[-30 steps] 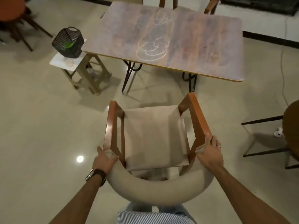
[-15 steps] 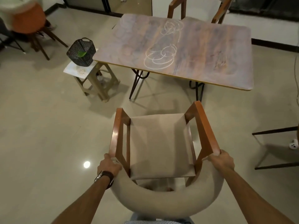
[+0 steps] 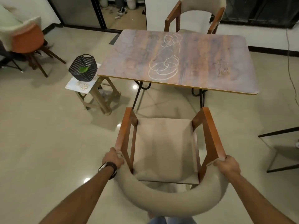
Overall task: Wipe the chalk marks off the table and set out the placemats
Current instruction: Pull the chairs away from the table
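Tiled floor (image 3: pixel 40 135) open between table (image 3: pixel 202 75) edge and one armchair (image 3: pixel 165 147); left hand (image 3: pixel 112 159), right hand (image 3: pixel 227 165) gripping its backrest.

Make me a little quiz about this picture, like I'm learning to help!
1. True or false: the chalk marks are already wiped off the table.
2. What do the left hand and right hand hold?
A. a cloth
B. the chair
C. the basket
3. Fill in: the basket stands on a small ____ beside the table.

Key
1. False: white loops still show on the tabletop.
2. B: each hand grips one end of the chair's curved padded back.
3. stool, at the table's left corner. Something green lies inside the basket.
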